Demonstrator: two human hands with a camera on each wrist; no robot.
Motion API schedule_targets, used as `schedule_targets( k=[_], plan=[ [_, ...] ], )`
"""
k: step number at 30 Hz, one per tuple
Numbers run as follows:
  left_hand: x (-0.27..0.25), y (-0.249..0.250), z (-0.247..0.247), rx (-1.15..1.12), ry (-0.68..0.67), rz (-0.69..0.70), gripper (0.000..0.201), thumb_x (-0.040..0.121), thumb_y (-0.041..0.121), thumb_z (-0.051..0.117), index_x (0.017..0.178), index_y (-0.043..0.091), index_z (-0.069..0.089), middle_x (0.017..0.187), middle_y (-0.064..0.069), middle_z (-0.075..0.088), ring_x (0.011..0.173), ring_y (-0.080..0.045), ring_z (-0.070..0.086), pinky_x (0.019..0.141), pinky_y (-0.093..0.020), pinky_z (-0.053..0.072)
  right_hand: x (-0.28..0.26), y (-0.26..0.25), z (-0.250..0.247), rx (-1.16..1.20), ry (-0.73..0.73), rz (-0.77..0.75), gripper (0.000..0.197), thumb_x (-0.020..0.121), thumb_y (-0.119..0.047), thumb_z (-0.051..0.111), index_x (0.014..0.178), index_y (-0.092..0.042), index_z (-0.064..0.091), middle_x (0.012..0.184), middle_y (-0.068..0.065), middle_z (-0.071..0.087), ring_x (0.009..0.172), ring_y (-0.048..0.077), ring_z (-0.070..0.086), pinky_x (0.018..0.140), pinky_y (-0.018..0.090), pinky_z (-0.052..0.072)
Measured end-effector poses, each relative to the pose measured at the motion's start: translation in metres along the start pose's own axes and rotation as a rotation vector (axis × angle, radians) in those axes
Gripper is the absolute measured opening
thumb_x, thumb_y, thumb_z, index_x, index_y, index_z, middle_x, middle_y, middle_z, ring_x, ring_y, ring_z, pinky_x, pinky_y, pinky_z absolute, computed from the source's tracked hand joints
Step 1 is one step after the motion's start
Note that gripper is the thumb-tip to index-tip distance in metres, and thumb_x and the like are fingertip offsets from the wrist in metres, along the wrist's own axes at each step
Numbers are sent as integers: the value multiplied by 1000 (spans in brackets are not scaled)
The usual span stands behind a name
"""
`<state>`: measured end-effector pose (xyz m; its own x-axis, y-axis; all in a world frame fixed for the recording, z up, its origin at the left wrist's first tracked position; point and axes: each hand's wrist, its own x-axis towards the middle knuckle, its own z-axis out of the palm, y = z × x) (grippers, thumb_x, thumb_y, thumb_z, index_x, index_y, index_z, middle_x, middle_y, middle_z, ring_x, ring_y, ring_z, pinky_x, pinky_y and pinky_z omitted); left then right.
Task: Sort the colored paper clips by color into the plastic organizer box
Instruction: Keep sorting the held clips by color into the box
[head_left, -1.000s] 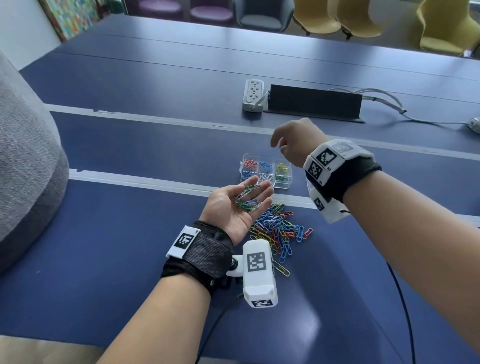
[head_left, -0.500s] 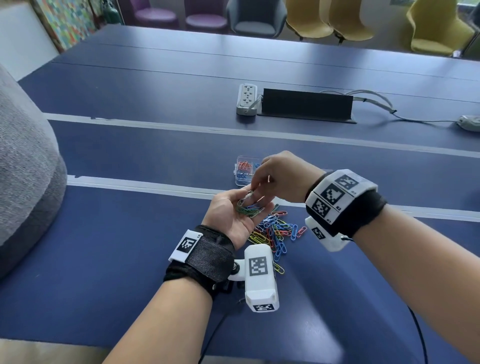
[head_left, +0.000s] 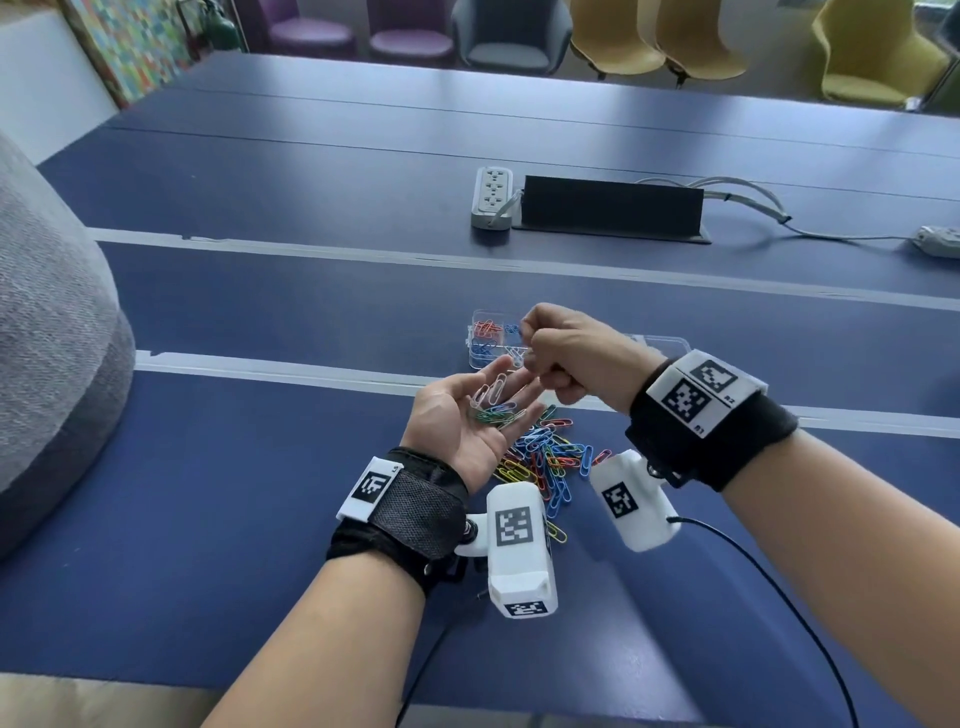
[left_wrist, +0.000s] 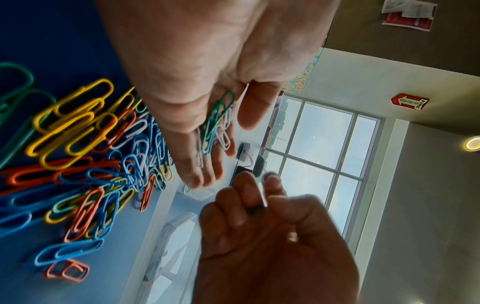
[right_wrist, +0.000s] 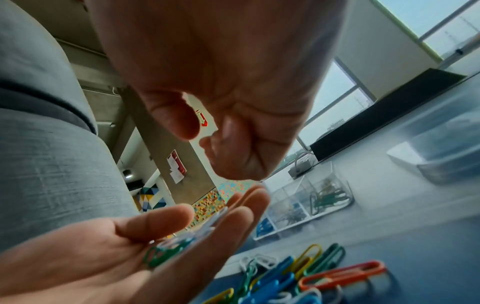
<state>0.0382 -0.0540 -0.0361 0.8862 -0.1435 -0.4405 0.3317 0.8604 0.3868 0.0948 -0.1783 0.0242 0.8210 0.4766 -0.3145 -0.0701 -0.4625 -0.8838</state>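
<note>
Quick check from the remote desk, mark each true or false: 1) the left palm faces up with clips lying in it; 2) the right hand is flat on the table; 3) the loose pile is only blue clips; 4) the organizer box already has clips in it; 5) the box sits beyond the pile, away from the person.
1) True. The left hand is palm up, with green and white clips lying on it.
2) False. The right hand is raised above the left fingertips, its fingers curled and pinching something small and green.
3) False. The loose pile mixes blue, yellow, orange, green and white.
4) True. The organizer box holds sorted clips.
5) True.
</note>
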Motion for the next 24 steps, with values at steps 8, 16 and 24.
schedule_targets(
  k=[8, 16, 24],
  plan=[
    [1, -3, -2, -19, 9, 22, 29, 90, 10, 33, 98, -1, 59, 78, -16, 68, 66, -27, 69, 63, -32, 56, 0, 12, 10, -781, -45, -268, 9, 72, -30, 74, 79, -26, 71, 101, -7, 72, 71, 5, 57, 75, 24, 49],
    [0, 1, -3, -1, -10, 21, 33, 95, 12, 30, 106, 0, 58, 102, -19, 64, 93, -29, 64, 91, -43, 48, 0, 7, 5, -642, -28, -240, 7, 78, -24, 72, 74, -24, 66, 62, -20, 60, 59, -1, 55, 59, 13, 42],
    [1, 1, -2, -24, 0, 0, 31, 95, 12, 30, 105, 1, 58, 99, -23, 66, 94, -35, 65, 81, -44, 54, 4, 5, -10, 135, -14, -4, 33, 80, 10, 43, 58, -13, 35, 40, -4, 44, 38, 9, 27, 35, 13, 21]
  ],
)
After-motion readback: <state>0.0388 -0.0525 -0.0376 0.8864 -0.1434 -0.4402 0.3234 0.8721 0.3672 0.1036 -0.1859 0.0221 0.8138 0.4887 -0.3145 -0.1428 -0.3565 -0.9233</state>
